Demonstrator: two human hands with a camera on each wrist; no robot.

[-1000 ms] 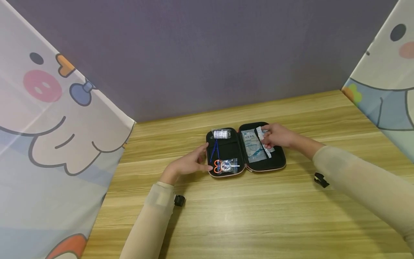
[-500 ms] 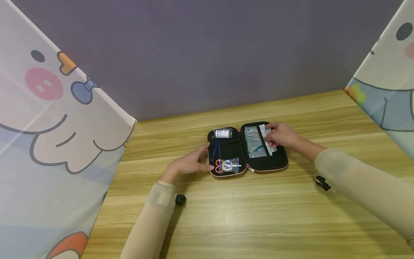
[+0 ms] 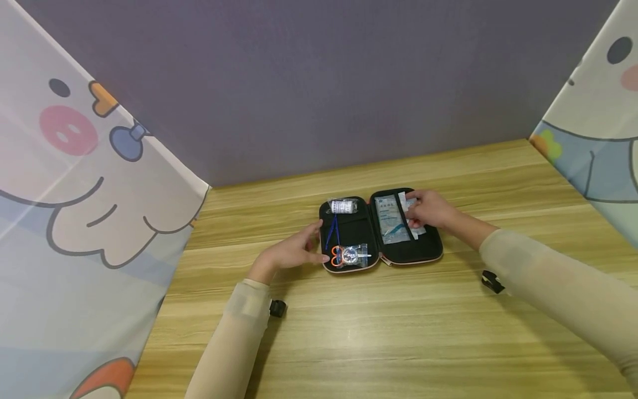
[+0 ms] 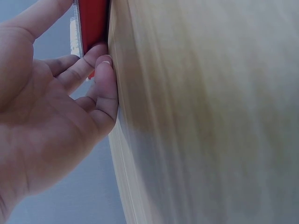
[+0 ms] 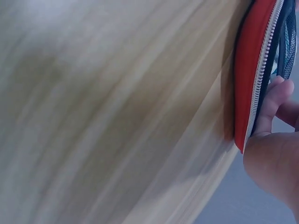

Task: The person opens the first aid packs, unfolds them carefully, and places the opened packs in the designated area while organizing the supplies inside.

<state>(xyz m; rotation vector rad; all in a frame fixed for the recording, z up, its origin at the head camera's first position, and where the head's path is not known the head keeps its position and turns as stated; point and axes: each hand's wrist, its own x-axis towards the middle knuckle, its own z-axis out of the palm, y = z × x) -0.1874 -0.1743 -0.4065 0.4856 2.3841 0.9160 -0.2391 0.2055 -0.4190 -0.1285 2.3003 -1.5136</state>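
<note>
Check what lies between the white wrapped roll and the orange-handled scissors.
A blue V-shaped tool, legs spread toward the scissors, in the left half of the open case. Head view shows it.

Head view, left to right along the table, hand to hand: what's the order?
Left hand → orange scissor handles → round wrapped item → blue-printed packet → right hand. The blue tweezers are left out, since they overlap the scissor handles left to right.

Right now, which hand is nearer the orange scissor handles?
Left: the left hand is at the edge of the case, thumb beside the orange scissor handles; the right hand is over the other half, at the white packet.
</note>
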